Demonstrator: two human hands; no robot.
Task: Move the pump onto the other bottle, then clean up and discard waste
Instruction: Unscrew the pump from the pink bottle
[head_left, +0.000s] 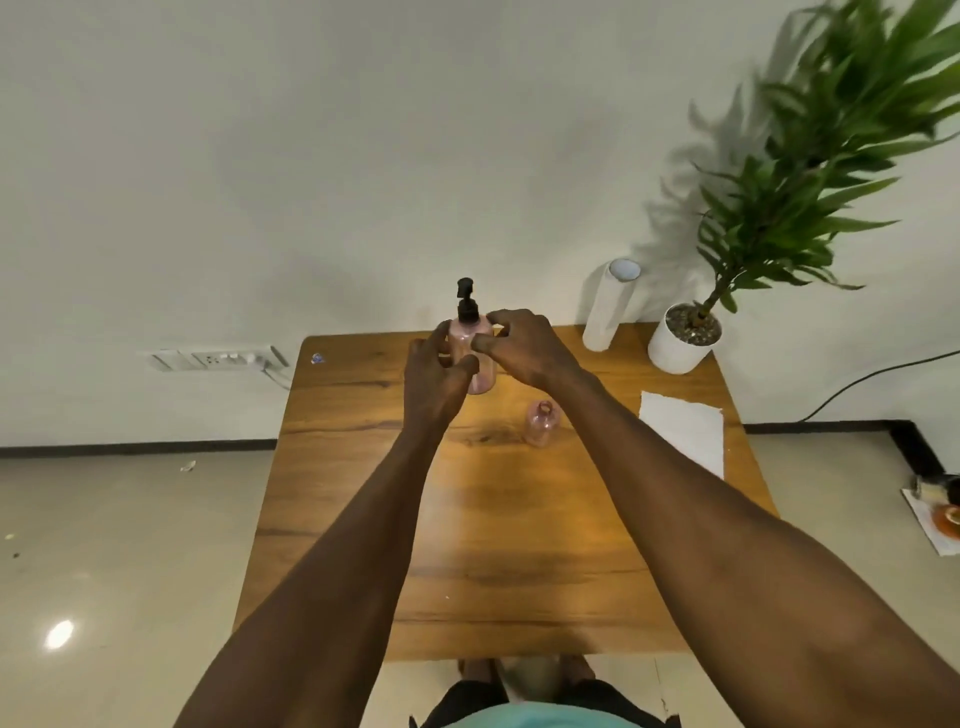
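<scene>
A pink bottle (474, 358) with a black pump (466, 301) on top stands at the far side of the wooden table (498, 530). My left hand (434, 384) is at the bottle's left side, fingers spread and curled near it. My right hand (519, 345) reaches in from the right, fingers apart by the bottle's shoulder. Whether either hand grips the bottle is unclear. A second, smaller pink bottle (542, 422) with an open neck stands nearer me, to the right and apart from both hands. A white paper towel sheet (685, 431) lies flat at the table's right edge.
A roll of paper towel (610, 304) stands at the back right beside a white pot (680, 340) with a tall green plant. A wall socket strip (218, 358) sits to the left. Items lie on the floor at the right (940, 512).
</scene>
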